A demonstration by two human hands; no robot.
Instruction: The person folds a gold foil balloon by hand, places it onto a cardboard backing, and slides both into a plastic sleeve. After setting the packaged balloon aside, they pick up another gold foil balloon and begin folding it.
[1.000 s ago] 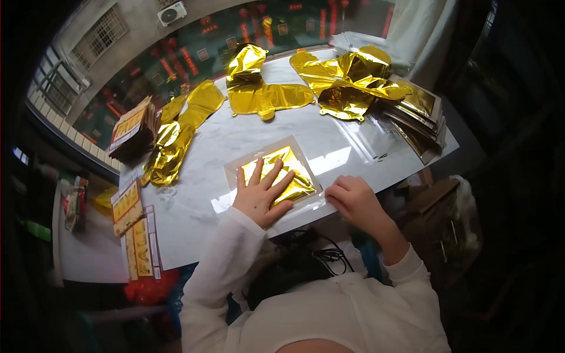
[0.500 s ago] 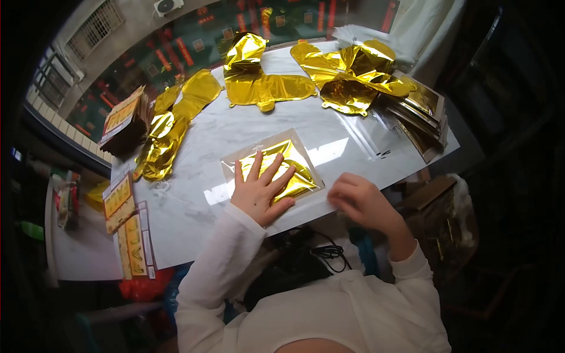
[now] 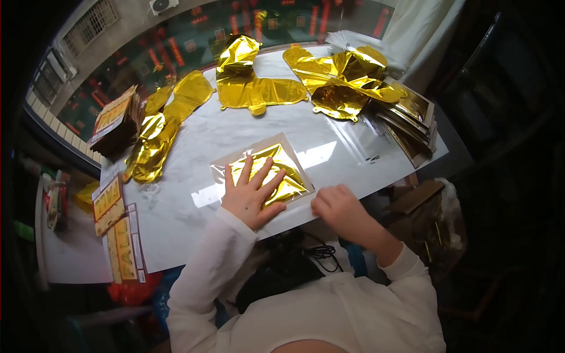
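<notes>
Gold packet [image 3: 289, 177] under the left hand [image 3: 251, 196] lies near the tabletop's [image 3: 203, 132] front edge.

Right hand [image 3: 340, 210] shifted slightly toward the person's torso [image 3: 312, 312]

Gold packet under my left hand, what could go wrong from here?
The packet lies close to the near edge of the table, so a careless pull might drag it off. The left hand rests on it, which may crease the foil. The fanned stack at right could slide if bumped.
</notes>
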